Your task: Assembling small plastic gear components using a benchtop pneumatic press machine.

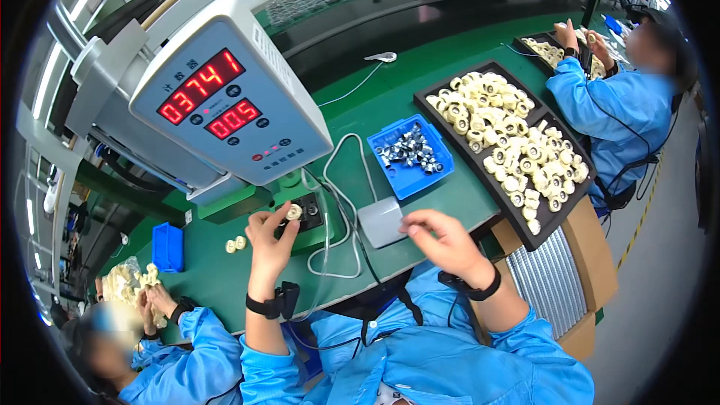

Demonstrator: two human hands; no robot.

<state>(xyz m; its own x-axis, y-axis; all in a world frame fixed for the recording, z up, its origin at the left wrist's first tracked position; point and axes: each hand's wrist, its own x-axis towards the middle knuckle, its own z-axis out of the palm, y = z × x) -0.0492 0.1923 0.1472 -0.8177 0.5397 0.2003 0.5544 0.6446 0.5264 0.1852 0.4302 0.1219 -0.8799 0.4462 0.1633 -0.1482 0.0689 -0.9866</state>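
Observation:
My left hand [271, 244] pinches a small round cream plastic part [294, 212] between thumb and forefinger. It is held over the black fixture block [309, 214] under the press. My right hand [448, 241] is beside the right edge of a grey box-shaped switch [381, 223], thumb and forefinger drawn together. Whatever may lie between those fingertips is too small to make out. Two loose cream parts [235, 244] sit on the green bench left of the fixture.
A white counter box [232, 97] with red digits stands over the fixture. Grey cables [352, 180] loop across the bench. A blue bin [411, 156] holds metal pieces; a black tray [499, 210] holds many cream parts. Co-workers sit left and right. An open carton [600, 262] contains metal tubes.

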